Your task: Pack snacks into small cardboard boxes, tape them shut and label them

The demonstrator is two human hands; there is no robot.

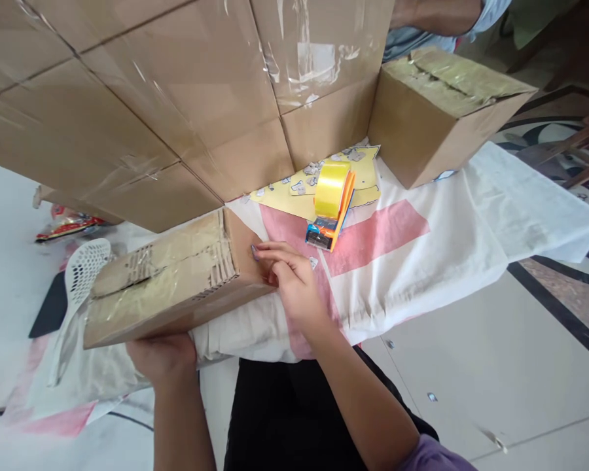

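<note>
Matt brown cardboard box (169,281), torn top showing rough corrugation under glossy clear tape. Glossy yellow tape roll (330,188) in orange plastic dispenser (326,226). Soft white and pink cloth (422,255). White perforated plastic spatula (81,271).
</note>
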